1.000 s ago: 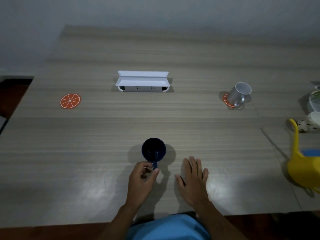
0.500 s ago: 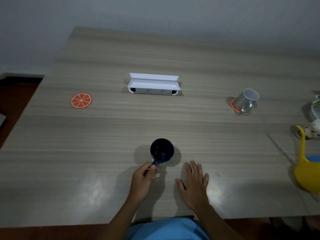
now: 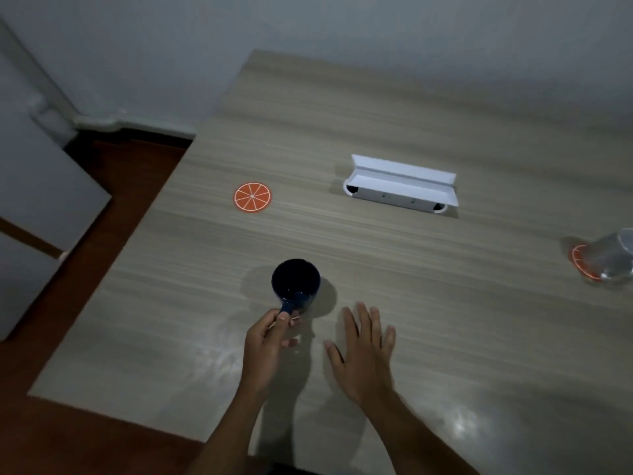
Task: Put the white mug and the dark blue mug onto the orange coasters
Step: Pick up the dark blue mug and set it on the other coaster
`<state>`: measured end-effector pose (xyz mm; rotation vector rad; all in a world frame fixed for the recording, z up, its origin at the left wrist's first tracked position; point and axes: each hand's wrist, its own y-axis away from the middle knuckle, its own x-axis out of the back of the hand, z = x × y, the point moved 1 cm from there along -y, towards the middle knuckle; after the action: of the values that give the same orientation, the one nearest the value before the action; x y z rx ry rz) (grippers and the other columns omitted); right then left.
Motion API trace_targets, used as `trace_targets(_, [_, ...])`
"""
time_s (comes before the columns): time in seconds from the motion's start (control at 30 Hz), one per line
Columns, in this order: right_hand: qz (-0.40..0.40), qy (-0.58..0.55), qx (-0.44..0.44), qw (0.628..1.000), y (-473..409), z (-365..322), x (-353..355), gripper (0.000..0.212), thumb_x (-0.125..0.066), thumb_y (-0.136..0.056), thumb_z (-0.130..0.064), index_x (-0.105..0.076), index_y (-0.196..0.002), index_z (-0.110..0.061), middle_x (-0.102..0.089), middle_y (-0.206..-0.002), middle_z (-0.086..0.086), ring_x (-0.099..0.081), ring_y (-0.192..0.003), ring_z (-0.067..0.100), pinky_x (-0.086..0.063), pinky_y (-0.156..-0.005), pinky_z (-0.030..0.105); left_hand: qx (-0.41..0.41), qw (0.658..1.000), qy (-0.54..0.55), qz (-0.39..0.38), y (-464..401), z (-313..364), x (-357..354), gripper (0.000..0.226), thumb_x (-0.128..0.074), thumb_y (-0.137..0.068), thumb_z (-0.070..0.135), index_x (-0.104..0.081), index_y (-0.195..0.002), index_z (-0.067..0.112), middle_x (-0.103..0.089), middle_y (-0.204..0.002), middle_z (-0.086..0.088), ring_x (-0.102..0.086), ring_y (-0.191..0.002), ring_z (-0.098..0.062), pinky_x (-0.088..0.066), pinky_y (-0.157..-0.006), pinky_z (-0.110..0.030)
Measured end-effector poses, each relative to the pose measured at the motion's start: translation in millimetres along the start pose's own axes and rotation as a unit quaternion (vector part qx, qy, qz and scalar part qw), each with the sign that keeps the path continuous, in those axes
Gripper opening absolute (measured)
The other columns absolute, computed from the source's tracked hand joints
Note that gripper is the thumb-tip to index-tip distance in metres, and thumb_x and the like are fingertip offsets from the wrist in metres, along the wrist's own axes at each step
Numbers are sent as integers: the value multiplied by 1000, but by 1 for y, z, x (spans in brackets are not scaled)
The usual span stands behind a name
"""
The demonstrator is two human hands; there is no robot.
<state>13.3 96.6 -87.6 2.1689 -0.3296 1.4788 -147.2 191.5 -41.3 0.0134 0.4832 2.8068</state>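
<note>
Dark blue mug [image 3: 296, 284] stands upright on the wood-grain table [image 3: 411, 303], near the front edge, its handle pointing toward the person. Left hand [image 3: 270, 341] is closed on that handle, thumb and fingers pinched around it. Whether the mug base rests on the surface or is just clear of it cannot be told; a shadow lies close around it. Right hand [image 3: 363, 351] lies just to the right of the mug, palm down, fingers spread and flat on the table, holding nothing.

One orange coaster [image 3: 252, 197], printed as a citrus slice, sits bare beyond and to the left of the mug, well apart from it. No object lies between the mug and that coaster. A white folded-card box [image 3: 400, 186] stands further back, to the right of the coaster.

At the right edge, the white mug [image 3: 613, 260] sits on a second orange coaster [image 3: 579, 260], which shows only as a crescent on the left side. This mug is blurred and cut off by the frame; its handle and exact seating cannot be made out. Lighting is dim throughout.
</note>
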Motion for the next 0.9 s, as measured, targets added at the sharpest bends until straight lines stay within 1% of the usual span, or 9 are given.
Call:
trace_targets(0.13, [15,17,9,1000,-42,-36,-10,84,-14,-94,-72,-11,-164,-25,-3,-175,7,8,-160,32,-1,-127,64,-11,999,20,39,-37,14,24,25,-53,-104,23,-77,-97,26,-78,-106,-7,-72,-105,-24,-62,-75,-35])
trace_targets(0.2, [22,20,11,1000,-64,-51,-12,84,-17,-95,-71,-12,-164,-24,-6,-175,7,4,-160,33,-3,-127,64,-21,998,26,57,-59,24,31,26,-54,-103,27,-75,-89,29,-78,-106,-8,-72,-107,-27,-60,-75,-38])
trace_targets(0.27, [30,19,12,999,-81,-60,-14,83,-21,-96,-71,-13,-164,-24,-8,-174,7,1,-160,33,-5,-126,64,-32,996,34,71,-82,36,36,27,-54,-101,28,-73,-83,32,-78,-104,-6,-72,-107,-27,-61,-72,-34])
trace_targets(0.33, [42,26,10,999,-89,-62,-15,82,-22,-96,-72,-13,-164,-27,-10,-174,6,-2,-160,33,-8,-126,64,-44,994,44,84,-106,49,38,30,-53,-103,25,-73,-82,31,-79,-103,-4,-72,-106,-26,-61,-70,-31])
trace_targets(0.43, [53,24,-2,998,-88,-60,-18,83,-27,-94,-74,-14,-163,-30,-12,-174,3,-5,-161,31,-11,-126,63,-61,991,67,100,-143,65,36,30,-51,-105,17,-72,-84,25,-79,-99,0,-73,-104,-25,-62,-67,-32])
trace_targets(0.53, [56,21,-3,998,-89,-57,-19,81,-33,-92,-73,-23,-161,-31,-20,-173,1,-10,-161,30,-12,-126,62,-65,988,80,111,-178,77,28,28,-48,-106,14,-67,-85,17,-75,-100,-8,-72,-101,-26,-60,-68,-39])
trace_targets(0.57, [57,19,-9,998,-101,-56,-23,80,-34,-92,-72,-25,-161,-31,-22,-172,0,-11,-161,29,-13,-126,62,-66,988,81,118,-202,77,26,28,-47,-106,14,-66,-84,17,-74,-101,-10,-71,-101,-26,-59,-68,-40])
trace_targets(0.67, [57,20,-10,998,-92,-58,-18,79,-37,-92,-70,-28,-160,-32,-22,-172,-2,-12,-161,28,-15,-126,61,-73,986,84,127,-217,87,25,29,-47,-105,16,-64,-82,20,-73,-103,-12,-71,-100,-25,-57,-66,-37])
trace_targets(0.9, [58,15,-14,998,-93,-58,-21,78,-39,-92,-70,-29,-160,-33,-23,-172,-4,-13,-160,27,-17,-126,61,-68,985,72,140,-246,81,26,32,-47,-106,17,-62,-79,21,-78,-84,5,-73,-86,-11,-57,-65,-34])
